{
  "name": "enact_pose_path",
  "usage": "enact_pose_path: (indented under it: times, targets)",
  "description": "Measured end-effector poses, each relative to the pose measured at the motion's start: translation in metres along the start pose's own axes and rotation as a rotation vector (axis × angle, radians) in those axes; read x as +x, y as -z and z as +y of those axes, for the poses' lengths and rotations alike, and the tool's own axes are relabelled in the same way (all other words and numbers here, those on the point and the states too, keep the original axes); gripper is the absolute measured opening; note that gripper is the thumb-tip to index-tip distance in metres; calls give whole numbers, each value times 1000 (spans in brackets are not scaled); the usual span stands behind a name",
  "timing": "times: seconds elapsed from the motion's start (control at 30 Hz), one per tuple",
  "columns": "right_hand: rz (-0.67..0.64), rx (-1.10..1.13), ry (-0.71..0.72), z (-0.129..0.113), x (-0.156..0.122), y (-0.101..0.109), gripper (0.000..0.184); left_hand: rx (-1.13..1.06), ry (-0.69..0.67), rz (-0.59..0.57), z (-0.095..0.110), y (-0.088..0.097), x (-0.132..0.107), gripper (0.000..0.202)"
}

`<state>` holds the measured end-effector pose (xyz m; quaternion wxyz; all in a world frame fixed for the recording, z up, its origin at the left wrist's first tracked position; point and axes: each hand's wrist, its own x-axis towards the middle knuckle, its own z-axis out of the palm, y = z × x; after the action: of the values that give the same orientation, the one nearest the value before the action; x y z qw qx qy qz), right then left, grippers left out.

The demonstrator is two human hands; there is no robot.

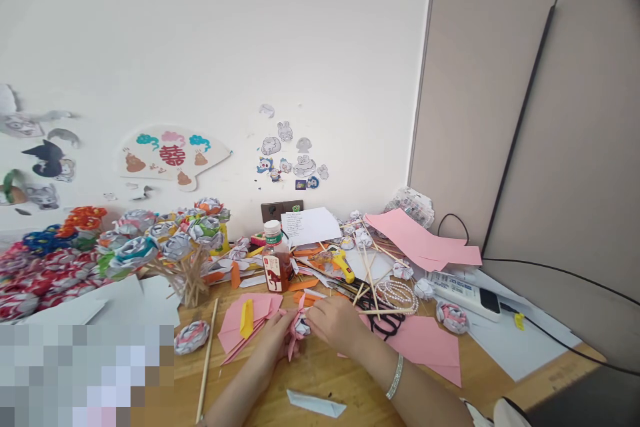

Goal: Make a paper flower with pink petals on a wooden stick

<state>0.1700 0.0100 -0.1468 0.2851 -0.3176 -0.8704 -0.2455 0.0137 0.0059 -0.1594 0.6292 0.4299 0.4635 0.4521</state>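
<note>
Pink-and-white paper flower (302, 327), pink sheets (429, 347), yellow strip (247, 319), yellow glue gun (344, 266), brown table (365, 381)

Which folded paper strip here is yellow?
The yellow strip on the pink sheets, beside the left hand; the strip nearest the camera is whitish; those around the bottle are orange or white.

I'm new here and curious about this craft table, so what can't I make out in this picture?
All in the head view:
Pink-and-white paper piece: partly hidden by the left hand and right hand.
Writing on the white sheet: too small to read.
Bottom-left corner: covered by pixelated blocks.
White wall cutout: cut off by the left edge.
</note>
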Motion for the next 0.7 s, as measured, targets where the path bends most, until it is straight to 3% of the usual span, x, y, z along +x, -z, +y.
enact_pose_path:
  times: [0.7]
  targets:
    - [139, -33, -25, -1, 0, 3, 26, -32, -24, -29, 3, -1, -1, 34]
